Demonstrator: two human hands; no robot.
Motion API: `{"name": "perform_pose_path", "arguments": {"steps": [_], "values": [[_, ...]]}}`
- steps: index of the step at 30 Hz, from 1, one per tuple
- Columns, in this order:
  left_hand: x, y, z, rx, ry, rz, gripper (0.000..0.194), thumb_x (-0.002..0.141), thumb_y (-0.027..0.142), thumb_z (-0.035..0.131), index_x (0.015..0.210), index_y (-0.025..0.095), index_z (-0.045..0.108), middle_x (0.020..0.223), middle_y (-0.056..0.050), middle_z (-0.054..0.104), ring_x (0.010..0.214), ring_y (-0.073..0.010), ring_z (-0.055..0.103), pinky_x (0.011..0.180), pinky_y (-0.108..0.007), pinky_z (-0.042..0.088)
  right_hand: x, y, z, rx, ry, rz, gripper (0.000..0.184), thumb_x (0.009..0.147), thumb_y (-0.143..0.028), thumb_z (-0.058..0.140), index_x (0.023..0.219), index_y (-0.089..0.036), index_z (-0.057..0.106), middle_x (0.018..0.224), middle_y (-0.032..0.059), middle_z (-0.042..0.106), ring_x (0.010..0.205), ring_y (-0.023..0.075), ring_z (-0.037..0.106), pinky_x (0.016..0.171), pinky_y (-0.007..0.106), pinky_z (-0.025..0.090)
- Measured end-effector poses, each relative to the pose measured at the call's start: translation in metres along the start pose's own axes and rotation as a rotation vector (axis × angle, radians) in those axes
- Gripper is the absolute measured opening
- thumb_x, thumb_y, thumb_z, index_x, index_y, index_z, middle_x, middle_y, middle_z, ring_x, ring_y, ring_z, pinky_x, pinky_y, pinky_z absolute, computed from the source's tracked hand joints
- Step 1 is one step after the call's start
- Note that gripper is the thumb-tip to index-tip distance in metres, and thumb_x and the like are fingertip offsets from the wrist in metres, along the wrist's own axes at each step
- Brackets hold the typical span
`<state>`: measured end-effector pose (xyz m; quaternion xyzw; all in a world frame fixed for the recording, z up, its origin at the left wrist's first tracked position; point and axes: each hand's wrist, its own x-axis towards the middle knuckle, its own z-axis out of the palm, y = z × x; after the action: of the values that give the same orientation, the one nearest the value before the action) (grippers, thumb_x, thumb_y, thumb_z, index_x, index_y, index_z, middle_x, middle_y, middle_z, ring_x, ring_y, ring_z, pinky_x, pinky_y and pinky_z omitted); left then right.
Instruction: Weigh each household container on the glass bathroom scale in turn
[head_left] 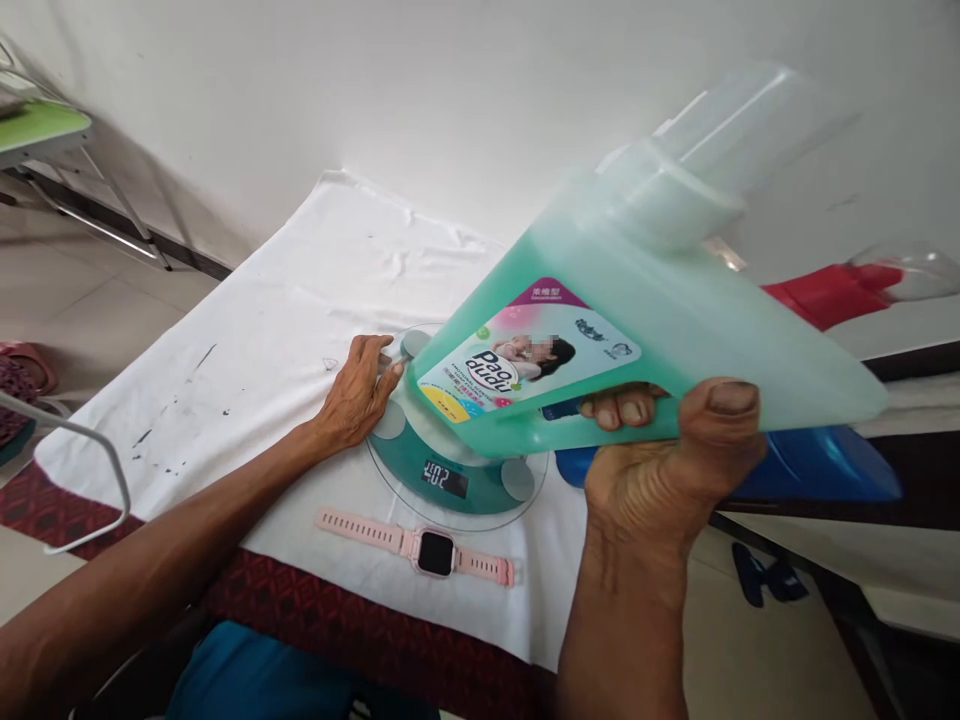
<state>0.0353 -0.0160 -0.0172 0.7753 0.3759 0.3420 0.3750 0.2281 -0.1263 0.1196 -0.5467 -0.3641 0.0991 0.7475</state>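
My right hand (667, 450) is closed round the handle of a big laundry detergent bottle (555, 240) full of green liquid, with a clear cap. The bottle leans to the right, its base at the round glass scale (439, 490); whether the base rests on the glass or hovers just over it, I cannot tell. Lit digits show on the scale's display. At the scale's left rim, my left hand (356, 395) touches the edge with thumb and fingers apart. A pink smartwatch (435, 553) lies stretched out on the cloth in front of the scale.
A white stained cloth (217, 330) covers the table, over a dark red patterned cover. Behind the detergent bottle are a blue object (817, 465) and a red-necked bottle (832, 290), both partly hidden. A white cable (112, 450) hangs at left. Blue slippers (769, 575) lie on the floor.
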Motion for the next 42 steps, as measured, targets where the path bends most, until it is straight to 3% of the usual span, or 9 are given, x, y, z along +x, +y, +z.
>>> {"name": "perform_pose_path", "arguments": {"steps": [3,6,10,14,22,42], "values": [[0.000,-0.001,0.000,0.007,-0.003,0.013,0.041,0.110,0.046,0.039,0.138,0.019,0.047,0.134,-0.015,0.054,0.111,-0.0243,0.066,0.103,-0.054,0.055,-0.011,0.010,-0.015,-0.071,-0.020,-0.160,0.045,0.078,-0.064,0.074,0.071,-0.027,0.049,0.069,-0.0021,0.048,0.068,0.0178,0.059,0.062,0.034,0.052],[0.000,-0.002,0.000,0.019,-0.001,0.023,0.040,0.110,0.047,0.040,0.138,0.019,0.048,0.134,-0.014,0.054,0.111,-0.0240,0.066,0.103,-0.053,0.055,-0.036,0.030,-0.034,-0.211,0.105,-0.207,0.047,0.088,-0.075,0.057,0.092,-0.029,0.056,0.090,0.0022,0.057,0.088,0.0223,0.064,0.076,0.039,0.055],[0.000,-0.001,0.000,0.042,-0.002,0.022,0.041,0.110,0.048,0.040,0.138,0.019,0.049,0.133,-0.015,0.054,0.111,-0.0247,0.066,0.103,-0.054,0.055,-0.071,0.065,-0.060,-0.443,0.186,-0.263,0.040,0.100,-0.064,0.048,0.106,-0.025,0.058,0.102,0.0065,0.062,0.090,0.0252,0.064,0.076,0.043,0.054],[0.000,0.000,-0.001,0.075,-0.015,0.013,0.044,0.109,0.050,0.040,0.138,0.019,0.049,0.135,-0.015,0.054,0.111,-0.0246,0.066,0.103,-0.054,0.055,-0.081,0.085,-0.075,-0.494,0.196,-0.268,0.034,0.104,-0.055,0.047,0.106,-0.023,0.058,0.101,0.0071,0.061,0.087,0.0226,0.062,0.072,0.039,0.053],[0.002,0.002,-0.003,0.146,-0.028,0.017,0.044,0.110,0.051,0.040,0.138,0.019,0.050,0.133,-0.014,0.056,0.109,-0.0247,0.067,0.101,-0.053,0.057,-0.077,0.085,-0.080,-0.553,0.154,-0.166,0.034,0.102,-0.056,0.050,0.104,-0.023,0.057,0.098,0.0072,0.065,0.082,0.0220,0.063,0.073,0.039,0.051],[0.002,0.005,-0.005,0.136,-0.049,0.007,0.043,0.109,0.050,0.040,0.138,0.020,0.050,0.135,-0.014,0.055,0.113,-0.0247,0.066,0.102,-0.053,0.057,-0.080,0.079,-0.079,-0.562,0.134,-0.127,0.036,0.104,-0.056,0.047,0.100,-0.023,0.061,0.091,0.0046,0.065,0.074,0.0205,0.060,0.074,0.039,0.049]]}}
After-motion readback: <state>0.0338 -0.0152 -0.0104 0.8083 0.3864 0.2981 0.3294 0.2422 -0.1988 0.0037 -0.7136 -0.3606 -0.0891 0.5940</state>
